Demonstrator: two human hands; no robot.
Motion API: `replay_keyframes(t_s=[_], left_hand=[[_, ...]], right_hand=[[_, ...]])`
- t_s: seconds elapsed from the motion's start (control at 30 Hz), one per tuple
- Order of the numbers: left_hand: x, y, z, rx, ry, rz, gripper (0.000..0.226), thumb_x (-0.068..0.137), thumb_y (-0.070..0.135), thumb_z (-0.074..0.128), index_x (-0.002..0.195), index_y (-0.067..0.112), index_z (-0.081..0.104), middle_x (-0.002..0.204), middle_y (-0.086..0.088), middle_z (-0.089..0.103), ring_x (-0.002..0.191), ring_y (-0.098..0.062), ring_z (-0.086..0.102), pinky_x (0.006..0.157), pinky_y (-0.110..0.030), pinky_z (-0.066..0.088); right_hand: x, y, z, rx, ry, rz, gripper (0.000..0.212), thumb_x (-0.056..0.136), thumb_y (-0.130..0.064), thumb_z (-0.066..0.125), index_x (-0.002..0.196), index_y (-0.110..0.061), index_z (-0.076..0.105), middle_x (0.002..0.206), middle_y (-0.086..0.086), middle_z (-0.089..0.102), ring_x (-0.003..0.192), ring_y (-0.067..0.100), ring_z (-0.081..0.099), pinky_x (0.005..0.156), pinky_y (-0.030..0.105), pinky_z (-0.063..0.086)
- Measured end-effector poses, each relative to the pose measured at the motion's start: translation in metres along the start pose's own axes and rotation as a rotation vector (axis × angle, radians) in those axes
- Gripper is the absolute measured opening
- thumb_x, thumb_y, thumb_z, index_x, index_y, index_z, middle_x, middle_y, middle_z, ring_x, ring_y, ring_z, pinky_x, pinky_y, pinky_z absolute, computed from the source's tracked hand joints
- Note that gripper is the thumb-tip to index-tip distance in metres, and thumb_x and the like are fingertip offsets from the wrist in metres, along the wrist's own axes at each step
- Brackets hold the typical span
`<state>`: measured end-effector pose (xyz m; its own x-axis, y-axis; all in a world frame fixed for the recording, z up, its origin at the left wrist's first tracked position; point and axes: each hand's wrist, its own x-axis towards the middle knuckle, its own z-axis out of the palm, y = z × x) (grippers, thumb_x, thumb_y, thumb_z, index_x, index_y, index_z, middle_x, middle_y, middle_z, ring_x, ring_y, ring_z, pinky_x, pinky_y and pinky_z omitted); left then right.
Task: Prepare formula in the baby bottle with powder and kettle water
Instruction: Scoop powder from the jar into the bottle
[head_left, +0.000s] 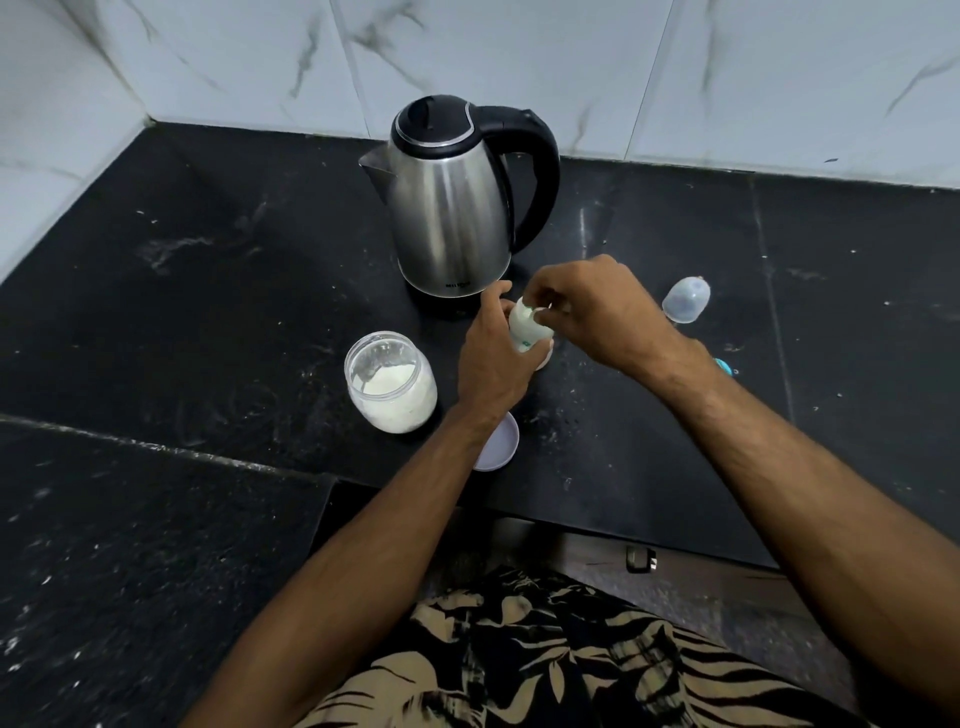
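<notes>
A small white baby bottle (524, 332) stands on the black counter in front of the steel kettle (447, 208). My left hand (493, 358) grips the bottle's body from the left. My right hand (592, 306) is over the bottle's mouth, its fingertips pinching something small and white that I cannot make out. An open jar of white powder (389, 387) stands to the left of the bottle. The jar's pale lid (501, 441) lies flat on the counter, partly under my left forearm.
The bottle's clear dome cap (685, 299) lies on its side to the right. A small teal piece (725, 367) peeks out behind my right wrist. Marble wall tiles close the back. The counter's front edge (519, 506) runs near my body.
</notes>
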<state>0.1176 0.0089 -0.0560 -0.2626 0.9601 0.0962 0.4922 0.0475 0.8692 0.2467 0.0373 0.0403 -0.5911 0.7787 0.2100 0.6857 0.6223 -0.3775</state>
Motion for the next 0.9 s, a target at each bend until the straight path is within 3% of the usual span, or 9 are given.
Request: replay_keyframes(t_s=[0.13, 0.23, 0.33, 0.47, 0.57, 0.67, 0.8, 0.9], left_hand=[[0.0009, 0.0007, -0.0011, 0.008, 0.005, -0.009, 0.082, 0.069, 0.031, 0.083, 0.137, 0.018, 0.039, 0.116, 0.002, 0.065, 0.107, -0.019, 0.062, 0.09, -0.045, 0.052], [0.001, 0.0012, -0.0016, 0.006, 0.002, -0.008, 0.081, 0.07, 0.029, 0.084, 0.137, 0.017, 0.04, 0.119, -0.001, 0.065, 0.107, -0.019, 0.063, 0.09, -0.044, 0.053], [0.0012, 0.0017, -0.002, 0.008, 0.007, -0.005, 0.08, 0.071, 0.03, 0.084, 0.136, 0.017, 0.04, 0.118, 0.0, 0.065, 0.106, -0.018, 0.063, 0.088, -0.045, 0.053], [0.0009, 0.0009, -0.002, 0.011, 0.003, -0.01, 0.08, 0.07, 0.03, 0.084, 0.136, 0.017, 0.04, 0.117, 0.001, 0.065, 0.106, -0.018, 0.063, 0.088, -0.045, 0.053], [0.0011, 0.0008, -0.0019, 0.011, 0.005, -0.011, 0.081, 0.069, 0.031, 0.084, 0.135, 0.018, 0.04, 0.116, 0.002, 0.066, 0.106, -0.018, 0.063, 0.089, -0.045, 0.053], [0.0016, 0.0007, -0.0025, 0.007, -0.005, -0.013, 0.08, 0.07, 0.03, 0.084, 0.136, 0.017, 0.04, 0.117, 0.001, 0.066, 0.106, -0.018, 0.063, 0.089, -0.045, 0.053], [0.0014, 0.001, -0.0024, 0.003, 0.0, -0.009, 0.08, 0.07, 0.032, 0.084, 0.135, 0.017, 0.04, 0.115, 0.001, 0.066, 0.106, -0.019, 0.063, 0.088, -0.045, 0.053], [0.0011, 0.0013, -0.0025, 0.005, -0.01, -0.013, 0.08, 0.07, 0.03, 0.084, 0.136, 0.017, 0.04, 0.116, 0.001, 0.066, 0.107, -0.019, 0.063, 0.089, -0.045, 0.053]], right_hand=[[-0.0008, 0.0038, 0.0028, 0.01, 0.12, 0.039, 0.011, 0.087, -0.013, 0.066, 0.096, -0.012, 0.072, 0.083, 0.004, 0.073, 0.077, 0.025, 0.067, 0.068, 0.042, 0.055], [-0.0016, 0.0024, 0.003, 0.027, 0.018, 0.071, 0.01, 0.088, -0.015, 0.07, 0.097, -0.013, 0.074, 0.087, 0.003, 0.074, 0.081, 0.022, 0.068, 0.073, 0.04, 0.055], [-0.0009, 0.0052, 0.0027, 0.071, 0.113, 0.099, 0.01, 0.087, -0.013, 0.07, 0.096, -0.013, 0.075, 0.086, 0.003, 0.075, 0.08, 0.021, 0.07, 0.074, 0.039, 0.056], [0.0003, 0.0051, 0.002, 0.079, 0.001, 0.09, 0.011, 0.086, -0.014, 0.073, 0.097, -0.014, 0.075, 0.09, 0.002, 0.076, 0.083, 0.019, 0.07, 0.077, 0.04, 0.057], [0.0002, 0.008, 0.0028, 0.094, 0.132, 0.104, 0.01, 0.087, -0.014, 0.071, 0.097, -0.013, 0.075, 0.089, 0.003, 0.076, 0.081, 0.019, 0.07, 0.076, 0.041, 0.057], [0.0013, 0.0096, 0.0043, 0.079, -0.001, 0.096, 0.011, 0.086, -0.017, 0.074, 0.097, -0.016, 0.075, 0.09, 0.001, 0.076, 0.083, 0.018, 0.07, 0.076, 0.042, 0.058], [0.0009, 0.0105, 0.0047, 0.091, 0.132, 0.098, 0.01, 0.087, -0.017, 0.073, 0.096, -0.014, 0.075, 0.087, 0.001, 0.075, 0.08, 0.019, 0.07, 0.074, 0.04, 0.057], [0.001, 0.0095, 0.0065, 0.078, 0.015, 0.11, 0.01, 0.086, -0.017, 0.074, 0.096, -0.015, 0.075, 0.088, 0.001, 0.075, 0.081, 0.018, 0.069, 0.076, 0.039, 0.057]])
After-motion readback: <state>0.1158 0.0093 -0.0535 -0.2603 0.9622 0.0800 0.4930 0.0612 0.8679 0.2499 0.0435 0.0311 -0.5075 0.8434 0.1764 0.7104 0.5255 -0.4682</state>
